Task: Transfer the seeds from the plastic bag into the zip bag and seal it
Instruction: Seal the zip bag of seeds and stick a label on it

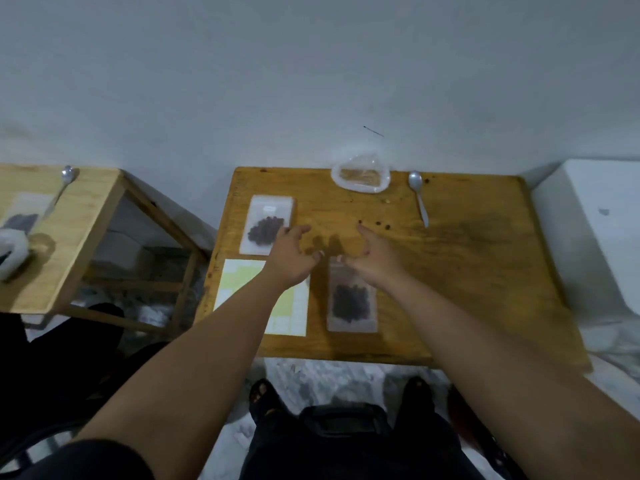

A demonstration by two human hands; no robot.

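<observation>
- The left hand reaches over the wooden table with its fingers spread and curled a little; it grips nothing.
- The right hand sits just beside it, index finger stretched forward, the other fingers loosely bent, also holding nothing.
- The thumbs of both hands nearly meet over the top edge of the near zip bag, which lies flat on the table between the forearms with a dark clump of seeds inside it.
- Whether either thumb actually touches that bag's strip is hard to tell, as the hands are blurred.
- A second zip bag, also holding dark seeds, lies flat further back on the left; the left hand's fingers overlap its near right corner.
- A pale yellow and white sheet lies on the table's left front part, partly under the left forearm.
- The clear plastic bag sits at the far edge of the table, near the wall, open and rumpled, with a thin tan layer in its bottom.
- A metal spoon lies just right of that plastic bag, bowl towards the wall.
- A few loose seeds are scattered on the bare wood just beyond the right index finger.
- A second wooden table stands well apart on the left, bearing another spoon.
</observation>
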